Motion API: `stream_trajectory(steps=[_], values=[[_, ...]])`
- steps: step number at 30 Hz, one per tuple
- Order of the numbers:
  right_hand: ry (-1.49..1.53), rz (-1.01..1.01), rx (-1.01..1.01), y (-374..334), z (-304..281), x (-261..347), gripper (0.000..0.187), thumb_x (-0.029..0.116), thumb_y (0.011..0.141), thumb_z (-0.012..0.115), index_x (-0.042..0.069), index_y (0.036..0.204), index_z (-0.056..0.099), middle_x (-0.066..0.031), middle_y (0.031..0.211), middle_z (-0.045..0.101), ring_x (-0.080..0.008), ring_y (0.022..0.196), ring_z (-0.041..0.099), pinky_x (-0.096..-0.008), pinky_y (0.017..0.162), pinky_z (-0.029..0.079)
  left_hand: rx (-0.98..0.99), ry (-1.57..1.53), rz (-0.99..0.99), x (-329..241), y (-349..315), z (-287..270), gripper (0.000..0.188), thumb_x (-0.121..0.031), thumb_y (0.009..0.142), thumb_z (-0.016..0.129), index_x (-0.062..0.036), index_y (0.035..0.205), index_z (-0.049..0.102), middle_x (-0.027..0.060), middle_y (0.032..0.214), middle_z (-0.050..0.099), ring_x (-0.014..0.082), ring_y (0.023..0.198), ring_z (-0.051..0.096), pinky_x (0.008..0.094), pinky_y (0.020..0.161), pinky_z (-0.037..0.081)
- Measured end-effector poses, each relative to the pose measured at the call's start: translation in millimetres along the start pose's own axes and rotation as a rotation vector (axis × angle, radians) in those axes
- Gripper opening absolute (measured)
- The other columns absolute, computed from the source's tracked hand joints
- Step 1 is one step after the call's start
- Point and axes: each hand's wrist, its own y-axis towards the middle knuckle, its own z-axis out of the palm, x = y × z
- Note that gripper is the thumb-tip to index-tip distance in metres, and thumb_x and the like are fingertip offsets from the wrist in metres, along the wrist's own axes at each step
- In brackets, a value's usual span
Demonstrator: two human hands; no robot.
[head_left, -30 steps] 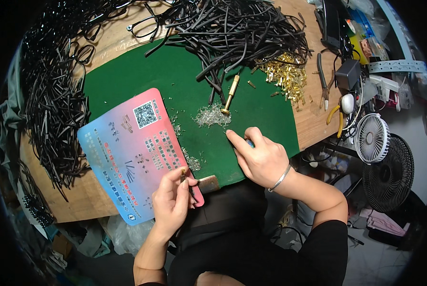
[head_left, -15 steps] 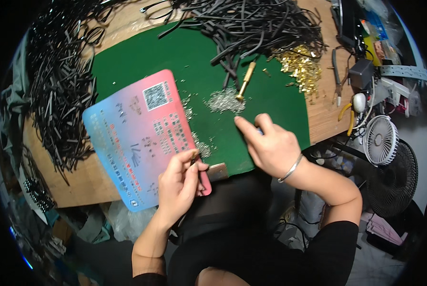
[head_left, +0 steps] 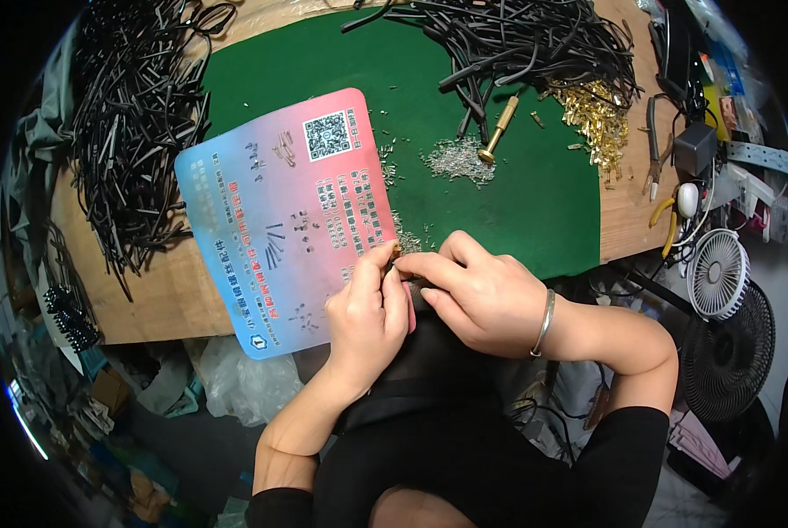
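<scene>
Just now the two hands have come together: over the near right corner of the pink-and-blue card point(head_left: 235, 207), the left hand point(head_left: 368, 304) keeps its pinch on a small dark piece with a golden end point(head_left: 397, 253), and the right hand point(head_left: 486, 295) has left its spot below the heap of tiny silver parts point(head_left: 461, 163) to meet it, so the work now gathers at that piece. The left forearm rises steeply, fingers curled, thumb and forefinger closed at the top. The right hand reaches in leftward, back upward, forefinger stretched to the left fingertips; whether it grips anything I cannot tell. Farther right, the brass-coloured screwdriver point(head_left: 500, 128) lies against the heap.
</scene>
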Motion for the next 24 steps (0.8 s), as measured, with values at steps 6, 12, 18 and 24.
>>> stream_trajectory(steps=[6,12,18,24], values=[[-0.092,0.062,0.081,1.0,-7.5,7.4,0.026,0.016,0.088,0.049,0.006,0.111,0.052,-0.0178,0.086,0.051,-0.0344,0.071,0.059,-0.0407,0.058,0.053,-0.048,0.154,0.092,-3.9,0.0,3.0,0.022,0.001,0.083,0.053,0.0029,0.105,0.057,0.0167,0.079,0.066,0.0257,0.064,0.066,0.0319,0.057,0.053],[0.264,0.11,0.205,13.0,-9.0,-9.0,0.03,0.013,0.088,0.046,0.005,0.116,0.053,-0.0165,0.098,0.057,-0.0319,0.087,0.055,-0.0386,0.081,0.046,0.02,0.016,-0.03,-7.6,2.9,-3.1,0.022,0.001,0.085,0.051,0.0026,0.107,0.056,0.0149,0.08,0.066,0.0235,0.066,0.067,0.0309,0.058,0.053],[0.628,0.326,0.327,19.4,-17.9,-8.8,0.033,0.015,0.092,0.041,0.005,0.122,0.049,-0.0071,0.086,0.059,-0.0157,0.067,0.054,-0.0285,0.06,0.047,0.043,-0.001,-0.009,-3.3,3.0,-4.5,0.022,0.002,0.086,0.05,0.0025,0.107,0.056,0.015,0.081,0.066,0.0231,0.071,0.068,0.0306,0.061,0.053],[0.802,0.526,0.456,23.7,-24.9,-5.0,0.034,0.015,0.094,0.038,0.005,0.126,0.046,-0.0002,0.083,0.055,-0.0046,0.051,0.046,-0.0198,0.046,0.041,0.025,0.004,-0.013,-4.0,3.9,-3.3,0.021,0.001,0.085,0.051,0.0029,0.106,0.056,0.0158,0.081,0.066,0.0239,0.071,0.068,0.0309,0.061,0.053]])
